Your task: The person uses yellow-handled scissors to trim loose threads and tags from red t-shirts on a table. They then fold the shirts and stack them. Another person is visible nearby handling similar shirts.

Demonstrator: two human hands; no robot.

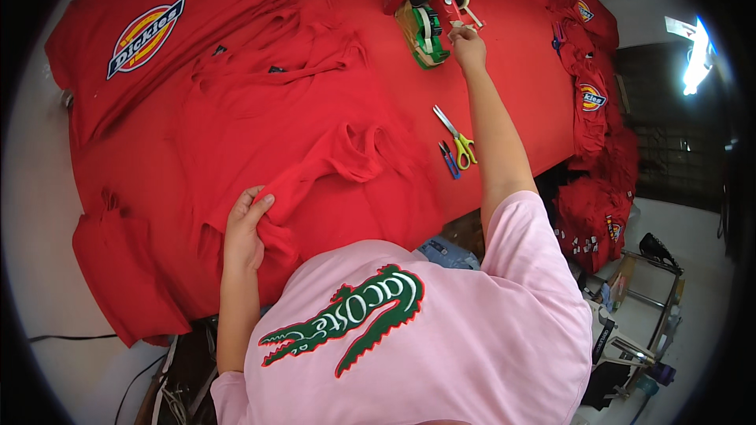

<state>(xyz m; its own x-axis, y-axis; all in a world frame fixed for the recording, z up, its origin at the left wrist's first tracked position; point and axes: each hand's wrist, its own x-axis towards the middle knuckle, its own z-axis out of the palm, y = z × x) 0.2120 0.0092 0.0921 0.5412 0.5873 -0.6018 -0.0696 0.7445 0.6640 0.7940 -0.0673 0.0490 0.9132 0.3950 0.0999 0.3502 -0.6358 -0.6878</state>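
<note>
My left hand grips the bunched edge of a red knit garment at the table's near side, thumb on top of the cloth. The garment lies spread and wrinkled, with one part folded up. My right arm is stretched far forward. At its end my right hand is closed, its fingertips pinching a strip of pale tape at a red tape dispenser. Next to it stands a green tape dispenser with a white roll.
Yellow-handled scissors and blue thread snips lie by my right forearm. Red shirts with oval emblems cover the far left. More red garments hang at the right edge. A metal-framed rack stands at lower right.
</note>
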